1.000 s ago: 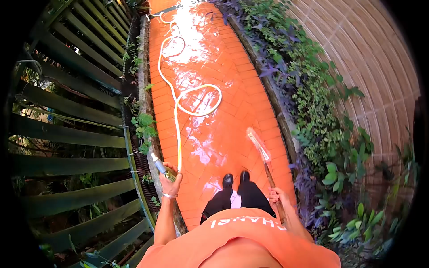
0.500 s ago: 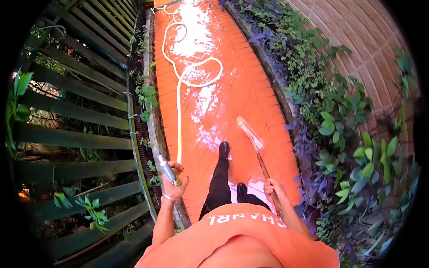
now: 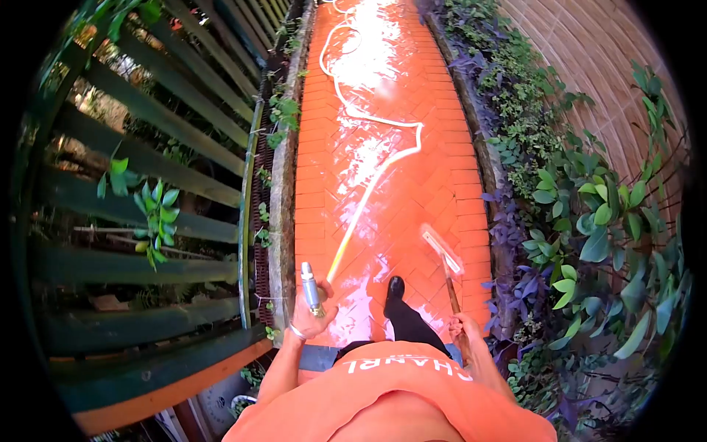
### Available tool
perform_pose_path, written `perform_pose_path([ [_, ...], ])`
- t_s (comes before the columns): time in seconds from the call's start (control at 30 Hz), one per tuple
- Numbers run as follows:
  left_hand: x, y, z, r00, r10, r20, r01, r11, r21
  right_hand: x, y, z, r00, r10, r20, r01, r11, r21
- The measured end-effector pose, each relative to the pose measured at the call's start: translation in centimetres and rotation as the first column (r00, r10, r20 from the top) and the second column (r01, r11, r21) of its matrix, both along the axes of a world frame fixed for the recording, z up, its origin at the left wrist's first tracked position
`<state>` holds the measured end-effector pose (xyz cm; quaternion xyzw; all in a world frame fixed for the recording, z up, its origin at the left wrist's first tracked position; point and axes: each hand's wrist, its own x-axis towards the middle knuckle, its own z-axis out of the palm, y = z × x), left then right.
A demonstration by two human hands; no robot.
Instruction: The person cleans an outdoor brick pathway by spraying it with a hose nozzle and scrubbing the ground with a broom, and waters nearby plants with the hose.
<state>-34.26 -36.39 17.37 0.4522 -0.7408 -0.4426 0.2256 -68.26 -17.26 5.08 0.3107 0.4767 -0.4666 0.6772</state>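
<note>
My left hand [image 3: 312, 313] is closed around a hose nozzle [image 3: 310, 283] with a grey metal barrel, tilted upward on the left of the path. From this hand a pale yellow-white hose [image 3: 361, 202] stretches along the wet orange bricks. On the right, my right hand [image 3: 464, 327] grips the wooden handle of a long-handled floor brush [image 3: 443, 249]. Its pale, narrow head rests on the bricks ahead of me and its bristles are hard to make out. One black boot [image 3: 395, 287] shows between my hands.
A dark green slatted fence [image 3: 140, 276] runs along the left behind a stone edging [image 3: 283, 221]. Purple and green plants [image 3: 508, 243] border the right side, with a curved tiled surface [image 3: 589, 74] beyond. The orange brick path [image 3: 412, 184] glares with wet reflections.
The hose loop has opened into a sharp bend. Both hands and the brush sit further right and lower in view. Two boots showed before; now one does. The nozzle points more upright.
</note>
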Motion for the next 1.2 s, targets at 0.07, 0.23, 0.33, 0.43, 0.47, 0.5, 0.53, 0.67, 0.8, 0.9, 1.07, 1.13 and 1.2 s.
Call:
perform_pose_path([
  [0.07, 1.1, 3.8, -0.7, 0.999, 0.02, -0.035, -0.019, 0.999, 0.036, 0.1, 2.9, -1.2, 0.998, 0.01, 0.064, -0.006, 0.998, -0.059],
  [0.23, 4.9, 15.7, -3.2, 0.908, 0.207, -0.365, -0.144, 0.971, 0.193, 2.2, 11.2, -3.2, 0.958, -0.093, 0.27, 0.136, 0.98, -0.144],
  [0.33, 7.8, 21.8, -4.9, 0.805, 0.325, -0.496, -0.189, 0.934, 0.305, 3.8, 15.1, -1.9, 0.933, -0.151, 0.325, 0.209, 0.966, -0.152],
  [0.43, 9.7, 26.4, -4.7, 0.565, 0.476, -0.674, -0.314, 0.879, 0.358, 4.9, 19.3, -1.6, 0.869, -0.264, 0.419, 0.351, 0.925, -0.146],
  [0.47, 10.5, 27.7, -4.4, 0.563, 0.479, -0.673, -0.321, 0.878, 0.355, 5.2, 20.5, -1.6, 0.87, -0.256, 0.422, 0.344, 0.927, -0.148],
  [0.5, 11.2, 28.8, -4.5, 0.546, 0.551, -0.631, -0.379, 0.834, 0.401, 5.5, 21.3, -1.4, 0.878, -0.245, 0.412, 0.338, 0.926, -0.17],
  [0.53, 12.0, 29.7, -4.7, 0.521, 0.621, -0.586, -0.431, 0.784, 0.447, 5.9, 22.1, -1.1, 0.886, -0.238, 0.398, 0.333, 0.924, -0.19],
  [0.67, 12.5, 33.4, -5.8, 0.386, 0.641, -0.663, -0.528, 0.743, 0.411, 6.9, 25.7, -1.2, 0.893, -0.189, 0.408, 0.302, 0.924, -0.233],
  [0.8, 12.0, 37.2, -7.1, 0.324, 0.616, -0.718, -0.597, 0.722, 0.35, 7.7, 29.4, -1.9, 0.935, -0.131, 0.331, 0.219, 0.944, -0.246],
  [0.9, 10.1, 39.4, -7.2, 0.3, 0.601, -0.741, -0.633, 0.706, 0.317, 7.8, 33.5, -3.0, 0.937, -0.107, 0.332, 0.191, 0.954, -0.23],
  [1.07, 6.8, 43.4, -7.1, 0.572, 0.463, -0.678, -0.575, 0.815, 0.072, 7.8, 40.6, -4.3, 0.943, -0.095, 0.318, 0.183, 0.948, -0.26],
  [1.13, 5.8, 45.2, -5.9, 0.782, 0.428, -0.452, -0.535, 0.833, -0.137, 7.6, 43.0, -4.2, 0.956, 0.023, 0.293, 0.078, 0.942, -0.325],
  [1.2, 5.6, 46.6, -5.3, 0.911, 0.354, -0.21, -0.393, 0.899, -0.19, 7.9, 45.0, -2.2, 0.975, 0.032, 0.222, 0.017, 0.976, -0.216],
])
